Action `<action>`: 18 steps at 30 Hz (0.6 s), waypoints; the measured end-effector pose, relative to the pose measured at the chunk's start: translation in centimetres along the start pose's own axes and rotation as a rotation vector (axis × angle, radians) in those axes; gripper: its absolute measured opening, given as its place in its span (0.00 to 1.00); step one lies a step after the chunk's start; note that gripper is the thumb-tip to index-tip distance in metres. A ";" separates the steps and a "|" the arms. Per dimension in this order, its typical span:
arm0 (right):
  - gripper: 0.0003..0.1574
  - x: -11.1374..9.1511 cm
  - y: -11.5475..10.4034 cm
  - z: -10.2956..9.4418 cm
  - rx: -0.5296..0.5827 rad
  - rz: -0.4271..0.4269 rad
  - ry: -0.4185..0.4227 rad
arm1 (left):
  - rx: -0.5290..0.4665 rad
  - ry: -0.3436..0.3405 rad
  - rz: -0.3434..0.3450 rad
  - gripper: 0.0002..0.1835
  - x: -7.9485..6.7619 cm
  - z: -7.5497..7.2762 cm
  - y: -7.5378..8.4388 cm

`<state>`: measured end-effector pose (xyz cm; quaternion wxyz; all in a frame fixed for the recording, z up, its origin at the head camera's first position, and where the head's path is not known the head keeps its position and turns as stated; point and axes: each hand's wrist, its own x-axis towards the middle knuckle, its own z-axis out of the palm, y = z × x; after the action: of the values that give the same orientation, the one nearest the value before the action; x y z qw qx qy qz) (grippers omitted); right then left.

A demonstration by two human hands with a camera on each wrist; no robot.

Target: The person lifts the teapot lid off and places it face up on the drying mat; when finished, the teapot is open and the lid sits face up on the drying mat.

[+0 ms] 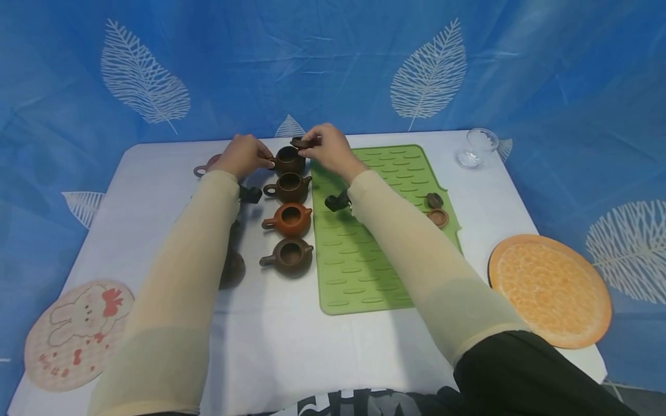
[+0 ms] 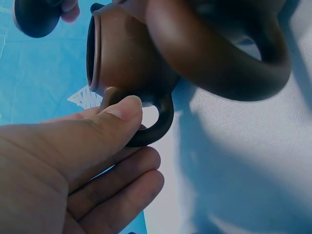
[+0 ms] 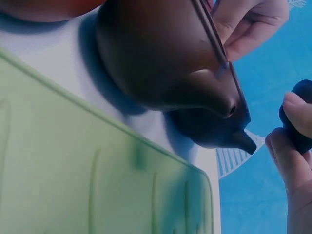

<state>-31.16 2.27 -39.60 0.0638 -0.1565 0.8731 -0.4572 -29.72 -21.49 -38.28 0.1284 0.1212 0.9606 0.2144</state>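
At the far end of a column of lidless teapots, my left hand (image 1: 240, 157) pinches the handle of a dark brown teapot (image 1: 289, 160), thumb on top in the left wrist view. Just above and right of its opening, my right hand (image 1: 333, 151) holds a small dark teapot lid (image 1: 299, 143). That lid is clear of the rim. Nearer to me stand a second dark brown teapot (image 1: 289, 188), an orange-brown teapot (image 1: 291, 220) and another brown teapot (image 1: 291, 257), their openings uncovered.
A green mat (image 1: 359, 277) lies right of the teapots, bearing a dark lid (image 1: 434, 200) and a brown lid (image 1: 438, 218). More teapots (image 1: 235, 269) are partly hidden by my left arm. Clear glass dishes (image 1: 482, 140), an orange round mat (image 1: 548, 292) and a pink rabbit mat (image 1: 78, 335) lie around.
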 end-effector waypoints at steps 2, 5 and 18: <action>0.20 -0.1 0.2 0.0 0.027 0.010 0.004 | -0.002 0.002 -0.002 0.11 0.0 0.0 0.0; 0.24 -0.2 0.3 -0.1 0.026 -0.003 0.008 | -0.001 0.002 -0.010 0.11 0.0 0.1 0.1; 0.23 -1.1 1.1 -0.3 0.006 -0.096 0.047 | 0.000 0.003 -0.005 0.12 -0.1 0.2 0.1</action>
<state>-30.40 3.47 -40.31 0.0216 -0.1871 0.8646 -0.4657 -29.55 -21.35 -38.35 0.1275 0.1185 0.9611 0.2143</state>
